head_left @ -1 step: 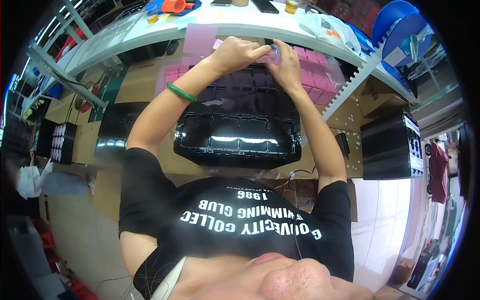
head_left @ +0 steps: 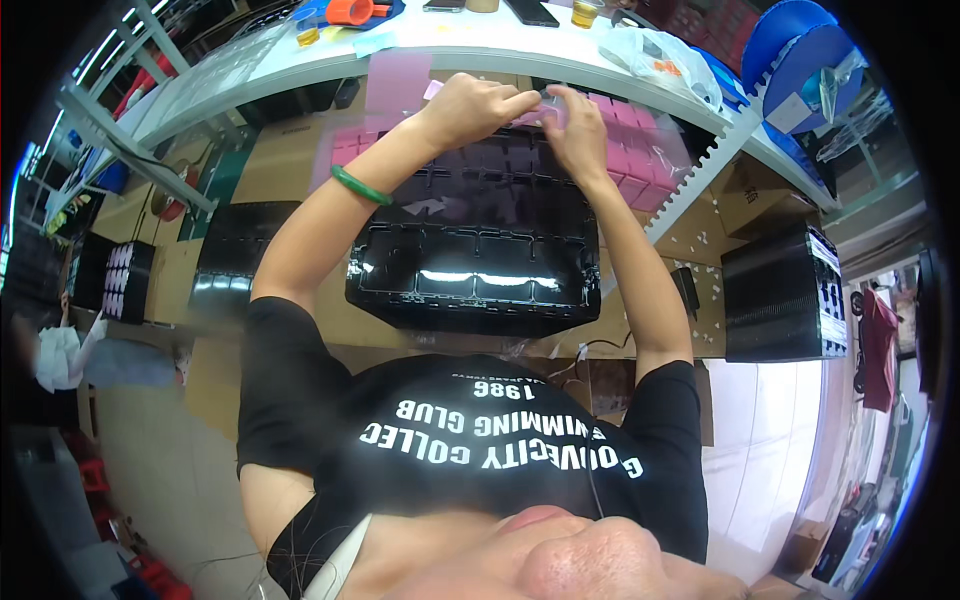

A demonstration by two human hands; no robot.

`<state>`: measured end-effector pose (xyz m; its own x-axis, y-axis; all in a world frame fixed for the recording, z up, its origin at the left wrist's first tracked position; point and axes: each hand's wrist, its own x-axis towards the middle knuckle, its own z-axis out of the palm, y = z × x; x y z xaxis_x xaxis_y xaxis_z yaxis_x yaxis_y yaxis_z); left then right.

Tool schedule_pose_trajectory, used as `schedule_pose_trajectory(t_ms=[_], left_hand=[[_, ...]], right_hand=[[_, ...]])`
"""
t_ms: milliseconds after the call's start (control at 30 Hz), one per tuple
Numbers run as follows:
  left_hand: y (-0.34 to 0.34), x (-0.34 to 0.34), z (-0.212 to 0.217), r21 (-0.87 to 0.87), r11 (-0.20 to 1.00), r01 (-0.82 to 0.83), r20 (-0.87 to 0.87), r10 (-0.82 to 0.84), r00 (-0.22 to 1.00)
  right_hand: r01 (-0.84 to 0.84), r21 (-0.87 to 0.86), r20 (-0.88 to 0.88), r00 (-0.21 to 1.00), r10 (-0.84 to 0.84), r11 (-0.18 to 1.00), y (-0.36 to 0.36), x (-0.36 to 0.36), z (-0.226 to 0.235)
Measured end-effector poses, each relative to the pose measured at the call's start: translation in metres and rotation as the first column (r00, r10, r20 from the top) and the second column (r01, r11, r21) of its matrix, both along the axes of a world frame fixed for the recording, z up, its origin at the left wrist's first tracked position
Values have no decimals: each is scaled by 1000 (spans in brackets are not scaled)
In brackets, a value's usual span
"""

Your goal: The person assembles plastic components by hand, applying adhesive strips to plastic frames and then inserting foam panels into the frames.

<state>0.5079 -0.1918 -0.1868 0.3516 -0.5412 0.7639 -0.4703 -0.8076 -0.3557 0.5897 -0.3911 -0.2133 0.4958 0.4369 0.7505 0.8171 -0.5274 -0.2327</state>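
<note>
My left hand [head_left: 470, 112] is above the far end of a black plastic tray stack [head_left: 470, 270], its fingers closed in a pinch. What it holds is too small to make out; a bit of clear pinkish film shows beneath the fingertips. Close by on the right is my right hand [head_left: 577, 138], thumb and curled fingers apart, nothing visible held between them. A small dark spot lies between the two hands. Pink blocks [head_left: 635, 150] in clear film lie beyond and beside the trays. A green bangle [head_left: 361, 186] circles my left forearm.
Just beyond my hands runs the white table's edge [head_left: 480, 52], carrying a phone [head_left: 530, 12], a cup of yellow liquid [head_left: 585, 13] and a plastic bag [head_left: 660, 62]. A toothed white strip [head_left: 700, 178] slants at right. Another black tray stack [head_left: 780, 295] stands right.
My right hand has shifted slightly right, its index finger curling more and its thumb drawing away from my left hand. My left hand stays nearly still.
</note>
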Motion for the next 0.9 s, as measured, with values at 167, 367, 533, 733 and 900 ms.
schedule_pose_trajectory(t_ms=[167,367,533,733,900], left_hand=[[21,-52,-5,-167,968,-185,-101,169,980],[68,-109,-57,-115,905,-410,-209,381,901],[56,-164,-73,-244,886,-394,-257,332,907],[55,-205,-93,-405,809,-427,-346,296,890],[50,-227,-95,-366,797,-480,-345,363,865]], right_hand=[[-53,61,-13,998,54,997,-35,-7,8],[-132,-83,-99,987,124,988,-75,-64,-9],[-232,-161,-114,970,215,959,-83,-110,-25],[-232,-148,-191,960,203,961,-80,-144,-36],[-239,-130,-234,951,204,962,-88,-157,-40]])
